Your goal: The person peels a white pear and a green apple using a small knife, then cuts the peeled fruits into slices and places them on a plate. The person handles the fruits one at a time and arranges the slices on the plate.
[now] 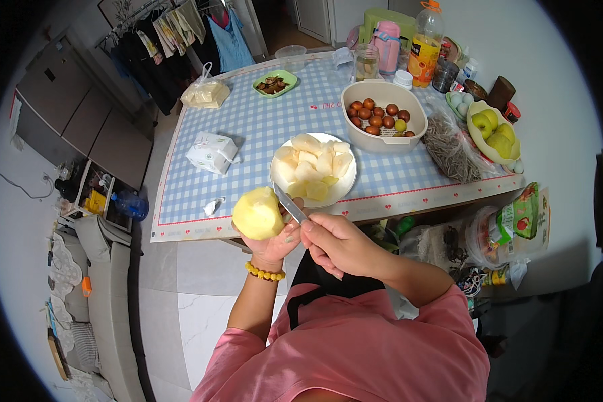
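Observation:
My left hand (276, 243) holds a large peeled, pale yellow fruit (258, 213) just in front of the table edge. In my right hand (339, 243) is a knife (289, 203), gripped by the handle, its blade slanting up and left beside the fruit. Whether the blade touches the fruit I cannot tell. Just beyond both hands, a white plate (350, 183) carries pale cut fruit chunks (309, 158). Yellower slices (316, 190) lie at its near side.
The checked tablecloth (191, 193) bears a tissue pack (212, 152), a crumpled tissue (213, 206) and a green dish (275, 83). Rightward stand a basin (384, 145) of round brown fruit, a bag of dried strands (452, 145), a bowl (505, 157) of green apples and an orange drink bottle (424, 55).

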The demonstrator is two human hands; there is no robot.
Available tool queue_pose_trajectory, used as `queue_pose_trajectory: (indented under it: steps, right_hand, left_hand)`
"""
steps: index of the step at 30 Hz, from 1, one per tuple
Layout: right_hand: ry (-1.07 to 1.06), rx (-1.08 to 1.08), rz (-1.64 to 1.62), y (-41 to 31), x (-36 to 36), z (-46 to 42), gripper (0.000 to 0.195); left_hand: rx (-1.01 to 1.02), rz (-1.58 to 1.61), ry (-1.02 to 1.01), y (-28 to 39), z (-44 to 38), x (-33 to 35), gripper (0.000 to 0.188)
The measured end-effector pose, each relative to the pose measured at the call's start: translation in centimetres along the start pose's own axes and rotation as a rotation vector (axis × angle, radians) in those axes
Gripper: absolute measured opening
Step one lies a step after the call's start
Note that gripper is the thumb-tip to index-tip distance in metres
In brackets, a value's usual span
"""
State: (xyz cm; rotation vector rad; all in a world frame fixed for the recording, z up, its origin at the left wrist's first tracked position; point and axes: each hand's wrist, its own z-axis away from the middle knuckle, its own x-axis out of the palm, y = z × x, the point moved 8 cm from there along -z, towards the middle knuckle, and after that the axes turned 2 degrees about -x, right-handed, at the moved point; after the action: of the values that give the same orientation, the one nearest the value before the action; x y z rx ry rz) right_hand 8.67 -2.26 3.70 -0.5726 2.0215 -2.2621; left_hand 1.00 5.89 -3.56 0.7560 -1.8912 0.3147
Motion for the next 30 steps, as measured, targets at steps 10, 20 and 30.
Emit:
queue_pose_trajectory:
  steps: [10, 20, 30]
  right_hand:
    - [0.111, -0.145, 0.272, -0.5, -0.7, -0.7, 0.03]
    - [0.002, 0.007, 0.304, 1.1, -2.0, -2.7, 0.021]
    - [0.126, 0.015, 0.562, 0.7, -4.4, -5.1, 0.035]
  left_hand:
    - [-0.028, -0.054, -0.054, 0.7, 0.8, -1.0, 0.092]
    - [0.012, -0.253, 0.206, 0.7, 0.1, -0.3, 0.079]
    - [-0.072, -0.38, 0.405, 2.5, -1.1, 0.2, 0.062]
